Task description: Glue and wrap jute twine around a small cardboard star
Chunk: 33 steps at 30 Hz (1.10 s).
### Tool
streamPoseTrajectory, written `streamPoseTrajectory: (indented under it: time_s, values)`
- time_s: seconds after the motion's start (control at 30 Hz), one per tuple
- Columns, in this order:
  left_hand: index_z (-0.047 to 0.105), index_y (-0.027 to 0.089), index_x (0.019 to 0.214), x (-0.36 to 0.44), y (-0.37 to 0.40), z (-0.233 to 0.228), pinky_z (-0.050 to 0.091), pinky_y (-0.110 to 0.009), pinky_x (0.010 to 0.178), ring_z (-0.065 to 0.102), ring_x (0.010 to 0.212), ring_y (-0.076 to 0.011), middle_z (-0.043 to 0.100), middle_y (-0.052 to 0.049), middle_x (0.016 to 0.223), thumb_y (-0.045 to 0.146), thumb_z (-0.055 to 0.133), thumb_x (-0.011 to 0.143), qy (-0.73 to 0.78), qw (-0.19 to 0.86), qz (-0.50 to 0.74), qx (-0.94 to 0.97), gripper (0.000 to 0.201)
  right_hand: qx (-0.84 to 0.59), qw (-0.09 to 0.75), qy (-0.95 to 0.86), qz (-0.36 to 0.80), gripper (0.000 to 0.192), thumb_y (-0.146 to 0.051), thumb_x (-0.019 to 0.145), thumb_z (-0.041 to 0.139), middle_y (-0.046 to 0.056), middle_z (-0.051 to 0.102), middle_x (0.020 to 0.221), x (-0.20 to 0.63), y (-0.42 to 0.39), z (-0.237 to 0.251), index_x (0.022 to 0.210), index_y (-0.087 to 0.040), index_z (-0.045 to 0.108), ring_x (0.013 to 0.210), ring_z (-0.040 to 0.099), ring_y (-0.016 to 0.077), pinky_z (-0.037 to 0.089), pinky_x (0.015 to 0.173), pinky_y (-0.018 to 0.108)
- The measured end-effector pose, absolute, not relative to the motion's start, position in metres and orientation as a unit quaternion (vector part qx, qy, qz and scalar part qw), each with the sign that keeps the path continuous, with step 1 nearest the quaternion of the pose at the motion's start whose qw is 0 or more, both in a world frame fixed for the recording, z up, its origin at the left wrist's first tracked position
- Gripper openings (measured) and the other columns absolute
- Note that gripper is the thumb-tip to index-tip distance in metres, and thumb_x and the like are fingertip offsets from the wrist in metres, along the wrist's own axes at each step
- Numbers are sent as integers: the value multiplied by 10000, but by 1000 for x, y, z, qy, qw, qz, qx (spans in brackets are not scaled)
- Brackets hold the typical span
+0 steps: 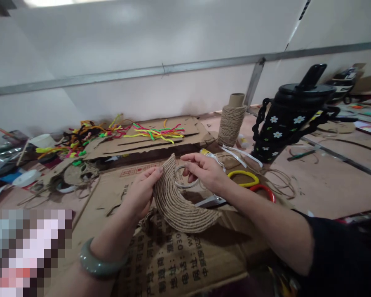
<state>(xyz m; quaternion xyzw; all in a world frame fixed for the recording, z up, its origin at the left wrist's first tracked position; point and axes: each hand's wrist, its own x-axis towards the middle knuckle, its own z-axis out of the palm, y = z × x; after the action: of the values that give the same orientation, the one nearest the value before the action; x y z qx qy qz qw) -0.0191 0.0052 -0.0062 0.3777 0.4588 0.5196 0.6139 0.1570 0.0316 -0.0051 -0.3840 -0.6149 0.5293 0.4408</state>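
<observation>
My left hand grips the upper left end of a crescent-shaped piece covered in rows of jute twine, thumb and fingers closed on its edge. The crescent is tilted above the cardboard, its hollow side facing right. My right hand is by that inner edge, fingers curled together. A thin whitish ring shows just under its fingertips; whether the fingers hold it or something smaller is unclear. Scissors with yellow and red handles lie partly beneath my right forearm, their blades reaching behind the crescent.
Printed cardboard covers the work area. Behind stand a twine cone and a black flowered tumbler. Colourful fuzzy stems lie on another cardboard piece. Loose twine is at right, a white cup at left.
</observation>
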Motion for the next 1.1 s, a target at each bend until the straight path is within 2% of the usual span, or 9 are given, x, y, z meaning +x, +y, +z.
streamPoseTrajectory:
  time_s: [0.1, 0.23, 0.4, 0.47, 0.57, 0.7, 0.8, 0.9, 1.1]
  values:
    - [680, 137, 869, -18, 3, -2, 519, -261, 622, 654, 651, -167, 716, -48, 737, 231, 688, 709, 458, 630, 510, 365, 186, -378, 452, -641, 492, 357, -201, 816, 522, -42, 580, 667, 158, 34, -8, 1163, -133, 474, 507, 523, 52, 463, 515, 193]
    - [675, 144, 862, -15, -2, 4, 505, -222, 517, 600, 495, -120, 683, -18, 638, 180, 652, 737, 459, 649, 489, 359, 132, -351, 431, -708, 435, 577, -188, 768, 574, -19, 615, 765, 160, 34, -11, 1308, -168, 371, 575, 558, 73, 474, 565, 224]
    - [663, 158, 820, -11, -3, 6, 425, -178, 379, 530, 384, -90, 624, 14, 532, 197, 639, 754, 471, 639, 488, 363, 80, -317, 406, -722, 461, 673, -238, 730, 634, -6, 621, 807, 160, 33, -12, 1335, -178, 348, 626, 576, 90, 487, 601, 245]
    - [654, 167, 800, -11, 0, 5, 405, -179, 358, 514, 369, -94, 599, 23, 491, 220, 612, 780, 471, 627, 508, 357, 71, -322, 400, -719, 468, 622, -272, 748, 622, -20, 598, 752, 159, 32, -11, 1311, -168, 379, 605, 568, 92, 487, 588, 248]
    - [653, 167, 814, -13, 6, 2, 441, -193, 406, 527, 396, -93, 632, 18, 542, 214, 601, 788, 471, 605, 541, 346, 75, -314, 391, -711, 493, 470, -291, 795, 569, -38, 562, 681, 157, 30, -10, 1234, -168, 453, 574, 555, 85, 490, 571, 239]
    - [649, 172, 824, -15, 10, -2, 450, -197, 441, 537, 431, -91, 647, 22, 586, 218, 602, 785, 466, 596, 555, 346, 77, -316, 395, -689, 519, 339, -319, 803, 562, -30, 571, 697, 156, 29, -12, 1107, -172, 529, 563, 559, 73, 501, 548, 221]
    - [643, 170, 808, -15, 9, -2, 403, -184, 397, 513, 408, -86, 622, 29, 552, 233, 606, 778, 467, 593, 550, 356, 79, -331, 389, -695, 506, 240, -339, 813, 541, -19, 586, 709, 156, 30, -12, 970, -162, 582, 552, 562, 66, 499, 545, 216]
    - [628, 175, 792, -15, 7, 0, 345, -182, 346, 471, 354, -85, 583, 38, 489, 249, 587, 790, 485, 591, 533, 363, 85, -337, 376, -718, 478, 223, -344, 831, 507, -7, 598, 711, 157, 29, -10, 902, -155, 601, 556, 573, 73, 483, 545, 217]
    - [638, 198, 767, -14, 5, 3, 351, -196, 365, 470, 358, -88, 569, 45, 473, 257, 555, 809, 497, 584, 523, 372, 109, -343, 361, -742, 449, 214, -333, 842, 487, 2, 603, 690, 155, 27, -5, 783, -154, 587, 570, 567, 77, 464, 558, 211]
